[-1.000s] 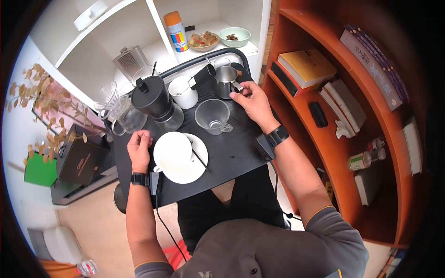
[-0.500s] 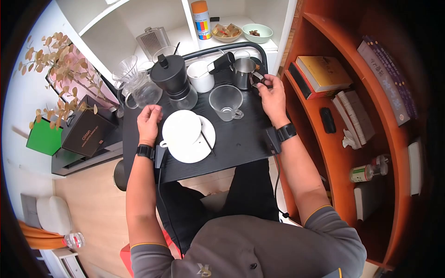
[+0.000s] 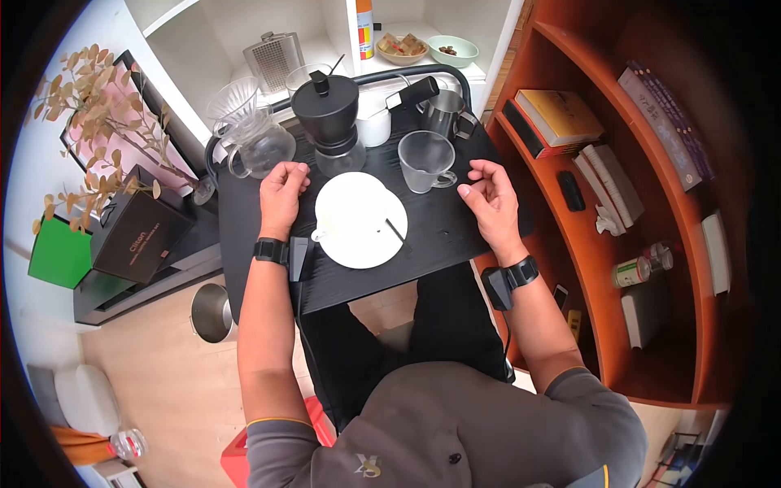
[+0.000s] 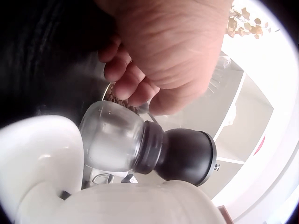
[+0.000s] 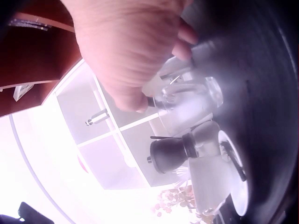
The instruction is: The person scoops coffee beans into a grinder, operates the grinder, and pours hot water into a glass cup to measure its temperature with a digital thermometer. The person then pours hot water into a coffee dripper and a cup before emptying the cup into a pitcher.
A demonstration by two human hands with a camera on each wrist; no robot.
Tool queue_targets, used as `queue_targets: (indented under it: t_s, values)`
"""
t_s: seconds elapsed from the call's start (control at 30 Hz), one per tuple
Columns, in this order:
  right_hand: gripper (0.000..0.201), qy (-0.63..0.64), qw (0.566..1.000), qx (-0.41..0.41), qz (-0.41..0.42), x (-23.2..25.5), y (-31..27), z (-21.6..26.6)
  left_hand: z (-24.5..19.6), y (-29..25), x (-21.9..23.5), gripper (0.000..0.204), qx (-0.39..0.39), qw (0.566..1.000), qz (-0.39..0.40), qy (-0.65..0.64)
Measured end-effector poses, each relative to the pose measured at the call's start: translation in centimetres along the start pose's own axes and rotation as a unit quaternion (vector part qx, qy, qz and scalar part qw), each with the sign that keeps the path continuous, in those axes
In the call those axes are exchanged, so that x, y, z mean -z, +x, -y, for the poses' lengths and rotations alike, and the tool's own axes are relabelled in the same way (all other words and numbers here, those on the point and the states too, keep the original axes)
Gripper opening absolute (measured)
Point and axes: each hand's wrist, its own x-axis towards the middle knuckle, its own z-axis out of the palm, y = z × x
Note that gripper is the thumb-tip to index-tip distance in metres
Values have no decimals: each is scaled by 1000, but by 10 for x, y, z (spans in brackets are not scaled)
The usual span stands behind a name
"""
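My right hand (image 3: pixel 494 203) hovers over the right side of the black table, its fingers loosely bent and holding nothing. Just left of it stands a clear glass cup (image 3: pixel 427 163), handle toward the hand. Behind that is a metal pitcher (image 3: pixel 443 115), apart from the fingers. My left hand (image 3: pixel 281 195) is loosely curled at the table's left side, with no object in it. To its right a white cup (image 3: pixel 348 198) sits on a white saucer (image 3: pixel 370 254) with a dark stick (image 3: pixel 395 231). Beyond the left hand stands a black coffee grinder (image 3: pixel 325 106) with a clear jar (image 4: pixel 112 137).
A glass carafe (image 3: pixel 270 153) with a dripper (image 3: pixel 233 102) stands at the table's back left. A white mug (image 3: pixel 375 128) is behind the grinder. The table's black rail (image 3: pixel 390 73) runs along the back, before white shelves. An orange-brown bookcase (image 3: pixel 561 236) flanks the right.
My right hand has let go of the metal pitcher's handle and come back toward me, beside the glass cup. The left hand stays loosely curled by the white cup. The head view has shifted.
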Motion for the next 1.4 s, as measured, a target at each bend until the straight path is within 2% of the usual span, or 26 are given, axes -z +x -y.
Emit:
queue_targets:
  t_s: [0.03,0.07,0.1,0.17,0.2,0.43,0.7,0.8,0.9,0.93,0.97,1.07,1.1,1.17,1.2,1.4]
  values:
    - [47,-23,1000,9,9,-4,-1,0,0,-1,0,21,0,1000,0,-4]
    - [35,-20,1000,21,-4,-11,0,1,-1,-3,-1,20,-4,1000,6,-9]
    - [35,-24,999,23,-4,-14,2,-2,-3,-4,-2,20,-9,1000,12,-14]
    - [19,-33,999,-8,15,-18,8,-2,-2,-6,-1,20,-13,1000,20,-18]
    - [13,-42,999,-2,-6,-22,9,0,0,-7,-1,20,-7,1000,23,-16]
    - [17,-76,996,-34,-22,-30,21,4,-1,-8,-4,20,-14,1000,14,-23]
    - [22,-73,996,-12,56,-25,31,9,-1,-6,-2,21,-12,1000,16,-14]
    - [29,-46,998,-41,-33,-14,43,17,-1,-6,-1,20,-10,1000,15,-9]
    - [36,-84,990,-41,-108,2,71,11,-1,-6,0,20,-14,1000,13,-13]
    - [44,-88,989,-48,-109,7,80,8,-1,-6,-1,20,-16,1000,10,-21]
    - [44,-88,989,-47,-111,11,91,-1,-1,-6,-1,20,-18,1000,12,-21]
    - [52,-218,971,-49,-89,17,116,-25,-2,-6,0,20,-1,1000,1,-10]
    - [52,-217,971,-46,-88,16,120,-29,-3,-7,0,19,-2,1000,2,-14]
    - [42,-241,968,-51,-35,13,124,-33,-4,-7,0,19,-3,1000,2,-18]
    - [36,-235,970,-51,-36,13,123,-36,-4,-8,0,19,-2,1000,1,-20]
    - [42,-253,965,-39,-53,6,104,-21,-1,-6,1,19,-2,1000,9,-26]
